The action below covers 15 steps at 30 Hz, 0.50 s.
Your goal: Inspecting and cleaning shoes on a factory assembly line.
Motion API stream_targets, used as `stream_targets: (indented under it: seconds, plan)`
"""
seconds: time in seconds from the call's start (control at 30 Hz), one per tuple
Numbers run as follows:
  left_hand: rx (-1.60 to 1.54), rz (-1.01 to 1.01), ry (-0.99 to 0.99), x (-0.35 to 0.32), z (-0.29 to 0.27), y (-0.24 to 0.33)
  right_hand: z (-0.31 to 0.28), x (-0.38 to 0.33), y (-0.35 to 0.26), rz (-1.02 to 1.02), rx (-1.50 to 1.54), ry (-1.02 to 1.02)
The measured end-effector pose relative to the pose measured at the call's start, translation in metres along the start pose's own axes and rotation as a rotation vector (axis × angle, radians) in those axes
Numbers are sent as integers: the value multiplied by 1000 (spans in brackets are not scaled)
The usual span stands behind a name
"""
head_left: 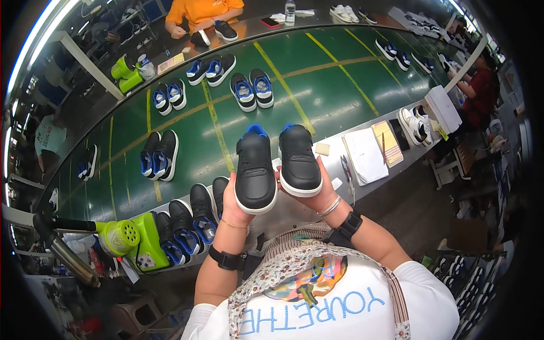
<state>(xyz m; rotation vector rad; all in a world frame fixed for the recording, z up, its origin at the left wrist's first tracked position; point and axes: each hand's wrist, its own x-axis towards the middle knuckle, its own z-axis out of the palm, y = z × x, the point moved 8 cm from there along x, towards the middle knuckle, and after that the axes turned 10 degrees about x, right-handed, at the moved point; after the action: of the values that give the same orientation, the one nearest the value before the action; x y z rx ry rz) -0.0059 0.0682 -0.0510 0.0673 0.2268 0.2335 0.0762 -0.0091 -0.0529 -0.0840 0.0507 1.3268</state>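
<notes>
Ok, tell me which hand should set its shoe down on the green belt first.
Probably the left hand: its black shoe sits over the green belt, while the right hand holds the other shoe nearer the grey ledge with papers.

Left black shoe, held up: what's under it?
Under the left black shoe the left hand cups its heel and sole. Behind it, a strip of the green conveyor belt is covered. The sole itself faces away, unseen.
</notes>
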Motion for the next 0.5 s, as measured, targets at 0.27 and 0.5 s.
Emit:
stream_targets:
  seconds: [0.27, 0.5]
  plan:
    - [-26, -54, 71, -10, -11, 9, -19, 1, 14, 3, 27, 178]
    - [-146, 7, 149, -13, -19, 14, -16, 1, 23, 19, 118, 194]
